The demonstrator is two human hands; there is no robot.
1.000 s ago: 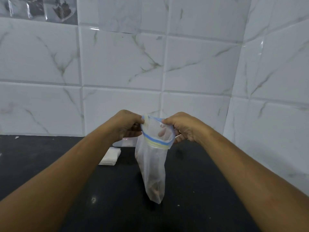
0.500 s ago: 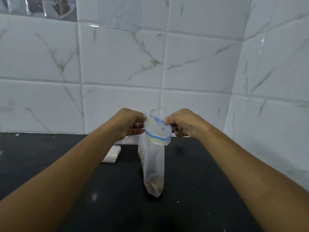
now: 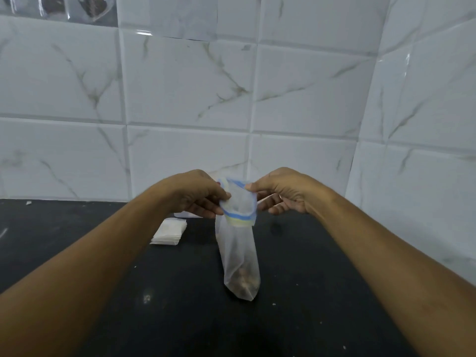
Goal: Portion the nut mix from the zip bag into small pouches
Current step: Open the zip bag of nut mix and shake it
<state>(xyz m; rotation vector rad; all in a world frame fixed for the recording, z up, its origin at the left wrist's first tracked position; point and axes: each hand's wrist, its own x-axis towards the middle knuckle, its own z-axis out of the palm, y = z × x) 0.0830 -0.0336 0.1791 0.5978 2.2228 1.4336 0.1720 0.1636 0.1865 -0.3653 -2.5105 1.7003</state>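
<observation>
At the centre of the frame, a translucent zip bag [image 3: 238, 251] hangs upright between two bare hands above a black surface [image 3: 77, 228]. The left hand [image 3: 198, 193] holds the bag's left rim, its fingers [image 3: 206, 207] curled and pinching the plastic just beside the blue and yellow zip strip. The right hand [image 3: 283, 191] pinches the right rim between thumb and forefinger, and its remaining fingers [image 3: 273, 202] are loosely curled beneath. The bag's mouth stands open between the two grips. The nut mix [image 3: 243, 280] sits as a small brown mass at the very bottom of the bag, and the plastic above it is slack. Whether the bag's lower corner touches the surface or hangs just over it cannot be told. Left of centre, near the left forearm and apart from the bag, a flat stack of small pouches [image 3: 168, 231] lies on the surface. White marble-pattern wall tiles [image 3: 180, 99] fill the upper half of the frame and turn a corner at the right. Pale specks dot the surface.
</observation>
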